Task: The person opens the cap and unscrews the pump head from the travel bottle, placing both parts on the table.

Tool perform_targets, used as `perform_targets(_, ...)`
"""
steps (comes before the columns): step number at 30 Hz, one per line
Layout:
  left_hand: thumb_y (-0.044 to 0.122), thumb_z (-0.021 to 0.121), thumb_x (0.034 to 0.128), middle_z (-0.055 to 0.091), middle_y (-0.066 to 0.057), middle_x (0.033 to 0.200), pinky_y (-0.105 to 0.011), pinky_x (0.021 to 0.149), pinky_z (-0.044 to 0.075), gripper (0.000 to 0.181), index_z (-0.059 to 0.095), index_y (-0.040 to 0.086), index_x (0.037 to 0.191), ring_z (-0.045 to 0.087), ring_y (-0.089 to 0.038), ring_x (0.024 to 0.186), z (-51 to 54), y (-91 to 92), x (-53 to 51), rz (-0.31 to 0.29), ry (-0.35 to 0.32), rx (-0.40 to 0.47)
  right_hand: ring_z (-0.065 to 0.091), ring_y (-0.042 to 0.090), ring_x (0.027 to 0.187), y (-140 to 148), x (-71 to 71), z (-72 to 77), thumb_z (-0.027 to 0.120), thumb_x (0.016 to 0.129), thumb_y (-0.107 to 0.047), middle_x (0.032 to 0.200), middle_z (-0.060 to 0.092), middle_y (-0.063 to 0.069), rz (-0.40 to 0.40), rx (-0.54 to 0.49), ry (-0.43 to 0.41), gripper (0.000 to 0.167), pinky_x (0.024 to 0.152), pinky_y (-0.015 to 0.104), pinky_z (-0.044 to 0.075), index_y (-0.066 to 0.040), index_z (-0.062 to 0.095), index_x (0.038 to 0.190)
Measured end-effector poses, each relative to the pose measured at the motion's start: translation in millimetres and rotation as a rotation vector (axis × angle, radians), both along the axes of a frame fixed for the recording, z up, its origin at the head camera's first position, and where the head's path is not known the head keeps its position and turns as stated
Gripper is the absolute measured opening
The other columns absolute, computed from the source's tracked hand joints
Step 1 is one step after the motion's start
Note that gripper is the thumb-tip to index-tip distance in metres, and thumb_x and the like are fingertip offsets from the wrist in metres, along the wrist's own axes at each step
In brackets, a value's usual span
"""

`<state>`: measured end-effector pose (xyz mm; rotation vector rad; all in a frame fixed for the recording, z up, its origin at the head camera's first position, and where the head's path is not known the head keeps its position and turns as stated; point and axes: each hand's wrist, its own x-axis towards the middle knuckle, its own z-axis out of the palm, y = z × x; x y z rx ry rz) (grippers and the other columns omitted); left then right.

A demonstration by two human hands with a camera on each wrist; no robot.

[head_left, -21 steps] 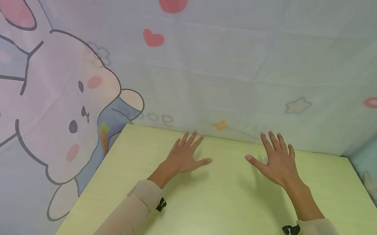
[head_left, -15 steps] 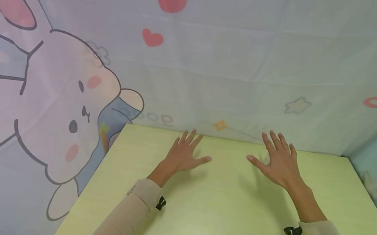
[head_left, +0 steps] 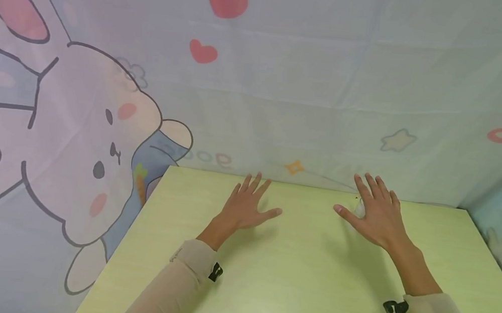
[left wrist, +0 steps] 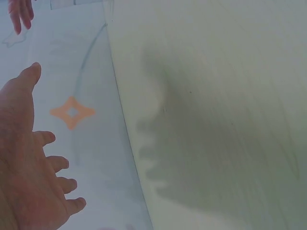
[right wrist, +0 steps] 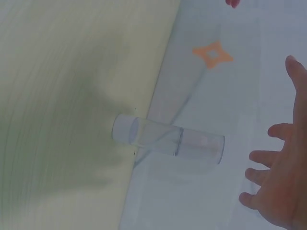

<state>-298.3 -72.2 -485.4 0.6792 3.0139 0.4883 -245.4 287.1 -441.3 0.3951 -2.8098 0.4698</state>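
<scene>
My left hand (head_left: pixel 246 209) hovers over the left half of the table, fingers spread and holding nothing; its palm (left wrist: pixel 29 172) shows in the left wrist view. On the right, my right hand (head_left: pixel 377 216) is also spread and holds nothing. A clear cylindrical bottle (right wrist: pixel 163 136) with a white end (right wrist: pixel 123 128) stands near the table's back edge, in front of the right palm (right wrist: pixel 283 187) and apart from it. Its white end meets the table. From the head, only a small whitish part of it (head_left: pixel 360 207) shows between right thumb and forefinger.
The pale yellow-green table (head_left: pixel 294 271) ends against a hanging printed cloth (head_left: pixel 283 104) at the back. A cartoon rabbit (head_left: pixel 83 150) is printed at the left. Dark buckled straps (head_left: pixel 395 309) sit at both wrists.
My right hand has shifted slightly to the right, and a whitish bit of the bottle now shows beside its thumb. The left hand stays almost still.
</scene>
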Motion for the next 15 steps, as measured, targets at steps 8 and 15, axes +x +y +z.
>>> perform_targets(8, 0.082, 0.043, 0.0977, 0.005, -0.009, 0.178, -0.058, 0.131, 0.01, 0.099, 0.014, 0.022, 0.172, 0.001, -0.032, 0.164, 3.9, 5.9, -2.3, -0.016, -0.014, 0.067, 0.02, 0.053, 0.155, 11, -7.1, 1.7, 0.064, 0.098, -0.063, 0.167, 0.028, 0.032, 0.016, -0.035, 0.003, 0.1, 0.113, 0.081, 0.021, -0.005, 0.023, 0.168)
perform_targets(15, 0.081, 0.046, 0.0973, 0.007, -0.01, 0.178, -0.059, 0.131, 0.011, 0.101, 0.012, 0.021, 0.172, 0.0, -0.031, 0.164, 3.6, 9.9, -5.3, -0.017, -0.024, 0.109, 0.022, 0.054, 0.154, 24, -11.1, 0.3, 0.065, 0.098, -0.061, 0.167, 0.028, 0.031, 0.013, -0.053, -0.006, 0.099, 0.111, 0.082, 0.023, -0.007, 0.022, 0.169)
